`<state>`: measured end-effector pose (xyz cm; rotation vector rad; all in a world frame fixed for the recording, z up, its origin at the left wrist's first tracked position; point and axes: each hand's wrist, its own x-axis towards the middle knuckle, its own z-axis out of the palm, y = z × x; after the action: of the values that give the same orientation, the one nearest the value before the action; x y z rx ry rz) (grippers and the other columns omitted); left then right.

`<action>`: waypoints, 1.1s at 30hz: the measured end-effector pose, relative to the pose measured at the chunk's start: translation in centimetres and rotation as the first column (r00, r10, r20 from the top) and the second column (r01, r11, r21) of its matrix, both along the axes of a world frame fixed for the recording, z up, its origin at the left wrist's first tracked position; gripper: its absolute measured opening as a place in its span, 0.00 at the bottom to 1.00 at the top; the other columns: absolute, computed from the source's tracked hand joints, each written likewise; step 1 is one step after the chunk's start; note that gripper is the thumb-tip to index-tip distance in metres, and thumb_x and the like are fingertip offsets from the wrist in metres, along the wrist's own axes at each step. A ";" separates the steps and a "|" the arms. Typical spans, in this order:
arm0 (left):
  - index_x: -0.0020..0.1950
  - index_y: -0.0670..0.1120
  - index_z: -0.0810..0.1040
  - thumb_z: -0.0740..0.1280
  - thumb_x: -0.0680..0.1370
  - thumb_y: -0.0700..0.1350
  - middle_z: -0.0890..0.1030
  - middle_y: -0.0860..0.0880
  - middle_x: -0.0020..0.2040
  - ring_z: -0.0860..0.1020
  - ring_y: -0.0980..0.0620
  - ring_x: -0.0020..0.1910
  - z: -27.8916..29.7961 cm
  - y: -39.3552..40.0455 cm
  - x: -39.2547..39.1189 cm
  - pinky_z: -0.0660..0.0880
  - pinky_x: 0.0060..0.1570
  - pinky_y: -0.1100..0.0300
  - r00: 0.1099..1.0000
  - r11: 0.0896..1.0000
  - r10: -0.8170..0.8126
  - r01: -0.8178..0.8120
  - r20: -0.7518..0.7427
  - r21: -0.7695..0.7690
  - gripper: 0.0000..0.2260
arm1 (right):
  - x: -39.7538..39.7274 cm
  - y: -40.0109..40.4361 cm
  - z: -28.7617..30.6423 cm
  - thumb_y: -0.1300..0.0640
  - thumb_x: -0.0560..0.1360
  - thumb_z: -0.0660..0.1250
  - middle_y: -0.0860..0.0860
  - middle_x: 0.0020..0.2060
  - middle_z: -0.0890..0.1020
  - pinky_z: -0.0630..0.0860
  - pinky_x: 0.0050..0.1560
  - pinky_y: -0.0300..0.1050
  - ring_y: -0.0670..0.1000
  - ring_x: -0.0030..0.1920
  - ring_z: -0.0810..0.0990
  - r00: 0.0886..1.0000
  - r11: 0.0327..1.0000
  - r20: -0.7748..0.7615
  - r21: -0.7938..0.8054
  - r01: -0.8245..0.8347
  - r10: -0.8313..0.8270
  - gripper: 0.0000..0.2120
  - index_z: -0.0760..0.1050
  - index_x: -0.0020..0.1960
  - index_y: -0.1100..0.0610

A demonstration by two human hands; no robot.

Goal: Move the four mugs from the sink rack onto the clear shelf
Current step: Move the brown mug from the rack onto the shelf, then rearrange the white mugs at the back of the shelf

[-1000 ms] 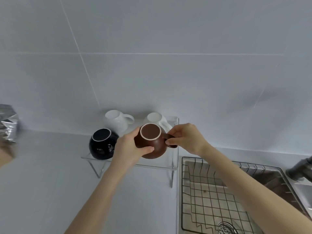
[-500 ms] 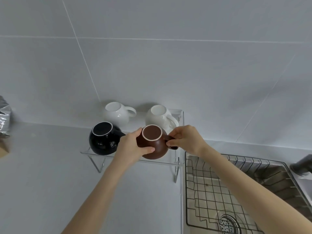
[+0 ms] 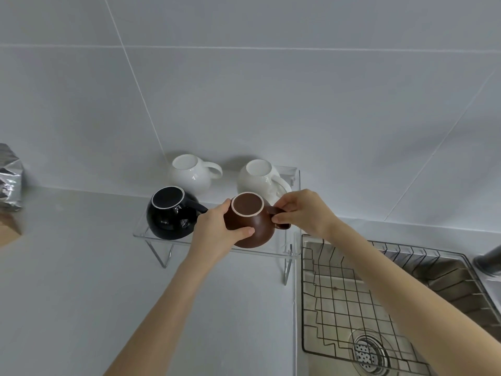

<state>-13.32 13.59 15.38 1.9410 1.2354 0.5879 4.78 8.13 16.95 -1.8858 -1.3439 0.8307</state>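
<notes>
A brown mug [image 3: 250, 221] sits upside down at the front right of the clear shelf [image 3: 141, 233]. My left hand [image 3: 217, 232] cups its left side and my right hand [image 3: 303, 211] pinches its handle. A black mug [image 3: 169, 213] rests upside down at the front left of the shelf. Behind them stand two white mugs, one at the back left [image 3: 192, 173] and one at the back right [image 3: 257, 177], both upside down. The wire sink rack [image 3: 339, 289] on the right holds no mugs.
The shelf stands on thin legs on a grey counter [image 3: 67, 280] against a tiled wall. A steel sink with a drain [image 3: 368, 351] lies under the rack. A tap [image 3: 488, 261] juts in at the right edge. A silver foil bag [image 3: 9, 180] stands at the far left.
The brown mug has come down from just above the shelf and now rests on its front right part. Both hands keep their hold on it.
</notes>
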 end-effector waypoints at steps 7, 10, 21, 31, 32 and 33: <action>0.58 0.48 0.75 0.74 0.60 0.52 0.82 0.50 0.49 0.79 0.47 0.53 0.2 0.4 -0.3 0.75 0.58 0.52 0.999 0.999 -0.036 0.036 -0.025 -0.005 0.27 | 0.0 -0.1 -0.1 0.65 0.67 0.72 0.62 0.44 0.85 0.78 0.51 0.46 0.59 0.48 0.83 1.000 1.000 0.002 -0.009 -0.005 0.005 0.04 0.79 0.41 0.59; 0.56 0.50 0.77 0.75 0.60 0.54 0.82 0.49 0.53 0.78 0.48 0.57 1.8 1.4 -0.4 0.73 0.56 0.54 0.993 0.993 -0.099 0.094 -0.069 -0.074 0.26 | 1.0 0.1 0.8 0.59 0.67 0.72 0.58 0.47 0.85 0.75 0.56 0.46 0.55 0.50 0.82 0.995 0.985 0.009 -0.139 -0.101 0.103 0.12 0.79 0.50 0.59; 0.69 0.48 0.65 0.75 0.64 0.46 0.69 0.48 0.70 0.67 0.50 0.69 3.3 9.9 5.4 0.64 0.69 0.52 0.963 0.969 -0.247 0.243 -0.111 -0.050 0.36 | 2.4 3.4 -1.1 0.57 0.70 0.70 0.59 0.52 0.83 0.76 0.59 0.53 0.58 0.54 0.80 0.949 0.974 0.247 0.162 0.158 -0.195 0.18 0.76 0.59 0.61; 0.56 0.45 0.77 0.78 0.57 0.46 0.81 0.47 0.52 0.78 0.47 0.56 2.3 10.5 5.6 0.72 0.62 0.47 0.958 0.959 -0.282 0.283 -0.058 0.005 0.29 | 3.6 4.6 -1.6 0.65 0.71 0.67 0.59 0.47 0.85 0.78 0.56 0.51 0.58 0.49 0.83 0.958 0.971 0.230 0.205 0.122 -0.169 0.11 0.80 0.52 0.61; 0.53 0.45 0.78 0.76 0.54 0.51 0.83 0.45 0.51 0.79 0.45 0.55 2.3 10.3 5.6 0.74 0.60 0.45 0.960 0.962 -0.267 0.271 -0.085 0.043 0.29 | 3.8 4.7 -1.3 0.66 0.70 0.67 0.59 0.47 0.85 0.78 0.56 0.50 0.57 0.48 0.83 0.964 0.972 0.209 0.202 0.123 -0.165 0.10 0.80 0.51 0.62; 0.51 0.45 0.78 0.75 0.53 0.55 0.84 0.43 0.50 0.79 0.43 0.54 2.3 10.1 5.7 0.75 0.57 0.44 0.961 0.962 -0.251 0.261 -0.117 0.076 0.29 | 4.0 4.9 -1.1 0.67 0.70 0.68 0.59 0.46 0.85 0.78 0.56 0.48 0.56 0.47 0.83 0.969 0.973 0.189 0.196 0.122 -0.159 0.10 0.80 0.51 0.63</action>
<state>-7.63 23.73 17.67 2.1907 1.0118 0.4169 8.82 13.02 15.87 -1.9334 -1.3382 0.4361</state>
